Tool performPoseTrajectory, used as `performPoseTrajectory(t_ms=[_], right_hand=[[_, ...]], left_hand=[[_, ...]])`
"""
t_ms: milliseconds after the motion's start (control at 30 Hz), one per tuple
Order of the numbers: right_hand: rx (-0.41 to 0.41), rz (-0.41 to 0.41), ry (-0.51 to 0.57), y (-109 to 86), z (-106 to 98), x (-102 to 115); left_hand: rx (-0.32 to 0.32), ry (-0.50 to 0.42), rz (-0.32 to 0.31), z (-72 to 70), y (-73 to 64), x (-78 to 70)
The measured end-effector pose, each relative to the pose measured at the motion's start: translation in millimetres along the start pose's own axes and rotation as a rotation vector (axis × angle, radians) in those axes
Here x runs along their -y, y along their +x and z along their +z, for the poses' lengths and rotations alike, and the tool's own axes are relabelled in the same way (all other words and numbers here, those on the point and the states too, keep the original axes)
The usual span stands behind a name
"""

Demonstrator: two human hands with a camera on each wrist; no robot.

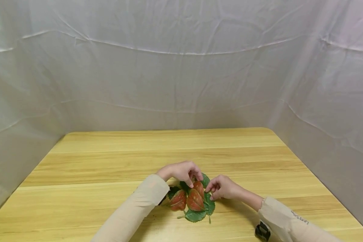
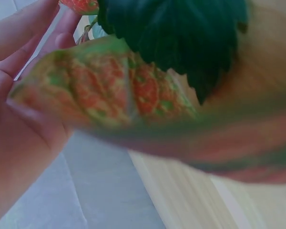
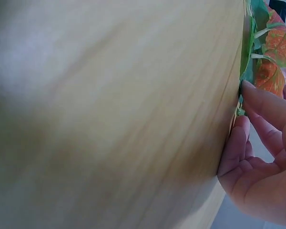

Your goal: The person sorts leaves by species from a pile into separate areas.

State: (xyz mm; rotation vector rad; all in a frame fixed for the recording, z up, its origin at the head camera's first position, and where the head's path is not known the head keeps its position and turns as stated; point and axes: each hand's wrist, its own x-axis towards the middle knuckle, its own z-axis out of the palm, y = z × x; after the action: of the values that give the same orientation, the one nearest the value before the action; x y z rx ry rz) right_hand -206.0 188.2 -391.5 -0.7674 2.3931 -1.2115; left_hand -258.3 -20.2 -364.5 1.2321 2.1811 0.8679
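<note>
Red-mottled leaves and serrated green leaves lie overlapping in a cluster near the table's front. My left hand (image 1: 186, 170) reaches over the far side, its thumb and fingertips around the upper end of a red leaf (image 1: 198, 188); its fingers look loosely bent, and contact is partly hidden. My right hand (image 1: 225, 187) pinches the edge of a green leaf (image 1: 210, 204) at the right side with thumb and index finger. Another red leaf (image 1: 195, 200) lies in the middle. In the left wrist view, a blurred red leaf (image 2: 100, 90) and a dark green leaf (image 2: 181, 38) cover part of the hand.
Below the cluster lies a green leaf (image 1: 195, 215), and at its left a red leaf (image 1: 178, 200) beside the left sleeve (image 1: 133, 210). The wood-grain table (image 1: 93, 161) is bordered by hanging grey-white sheeting (image 1: 169, 80). A black device (image 1: 262, 231) sits at the right wrist.
</note>
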Motion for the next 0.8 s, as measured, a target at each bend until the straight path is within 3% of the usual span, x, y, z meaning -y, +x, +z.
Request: performPoseTrajectory(t_ms=[400, 667, 800], right_hand=[[0.005, 0.001, -0.005, -0.2, 0.9, -1.5], [-0.005, -0.004, -0.033, -0.6, 0.0, 0.3], [-0.016, -0.008, -0.050, -0.7, -0.2, 1.0]], left_hand=[[0.005, -0.076, -0.072, 0.8, 0.3, -2.4], [0.059, -0.224, 0.047, -6.1, -4.3, -1.7], [0.055, -0.277, 0.089, -8.6, -6.5, 0.0]])
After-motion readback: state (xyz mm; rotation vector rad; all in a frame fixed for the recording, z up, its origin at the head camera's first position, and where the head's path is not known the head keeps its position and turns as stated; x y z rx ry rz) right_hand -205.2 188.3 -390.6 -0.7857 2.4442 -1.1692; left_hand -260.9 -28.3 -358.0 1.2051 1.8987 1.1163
